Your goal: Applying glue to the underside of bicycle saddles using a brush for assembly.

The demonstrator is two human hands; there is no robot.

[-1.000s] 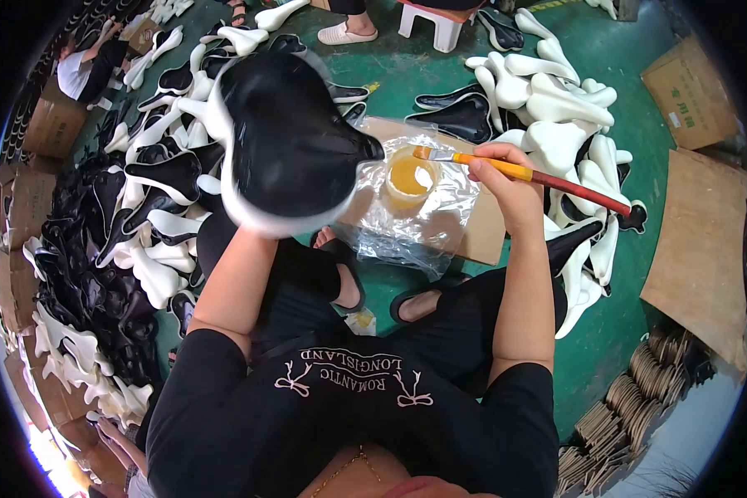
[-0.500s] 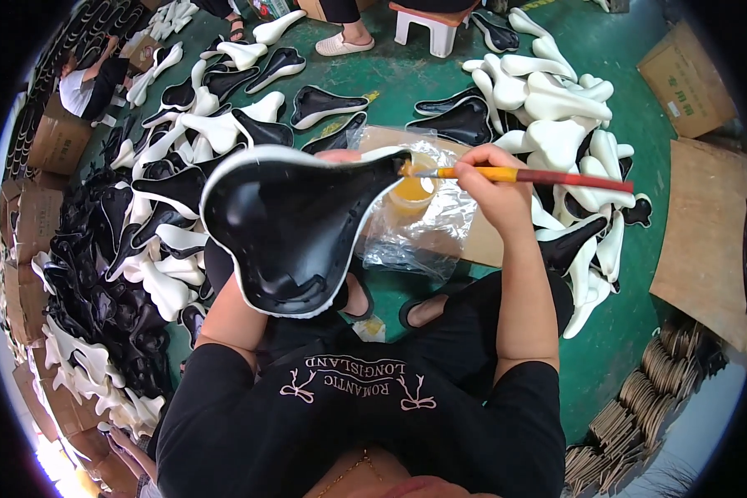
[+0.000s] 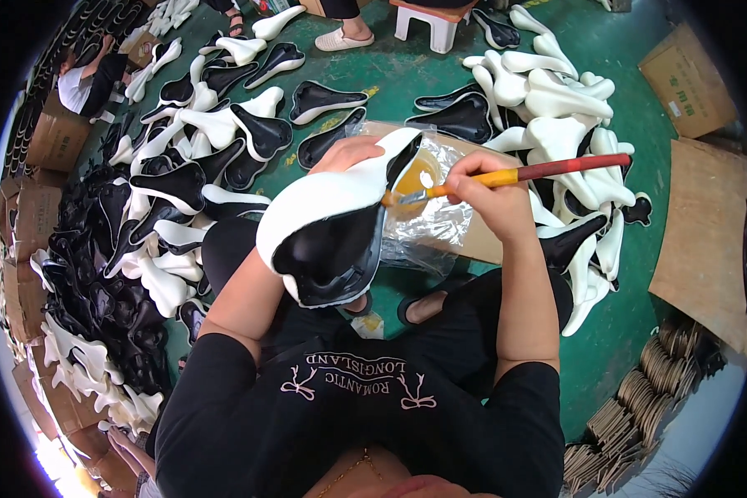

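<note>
A bicycle saddle (image 3: 324,195), white foam outside and black shell inside, is tilted up in front of me. My left hand (image 3: 346,153) grips it by its far left side, with part of the fingers hidden behind the foam. In my right hand (image 3: 491,195) is a paintbrush (image 3: 519,174) with a yellow and red handle, held near its metal collar. Its bristles touch the saddle's right edge, about midway along. Behind the saddle's nose, partly covered, stands a container of yellow liquid (image 3: 427,174) on clear plastic film (image 3: 440,224) over a cardboard box (image 3: 480,236).
White and black saddles lie heaped on the green floor to the right (image 3: 568,95) and left (image 3: 212,124). Dark shells (image 3: 108,282) are piled farther left. Cardboard boxes (image 3: 689,79) and stacked cardboard pieces (image 3: 639,407) stand at the right. Other people sit nearby, one by a stool (image 3: 432,21).
The saddle has rolled so its white outer side shows more, and it has shifted right. The brush tip has moved from the nose's inside down to the side edge.
</note>
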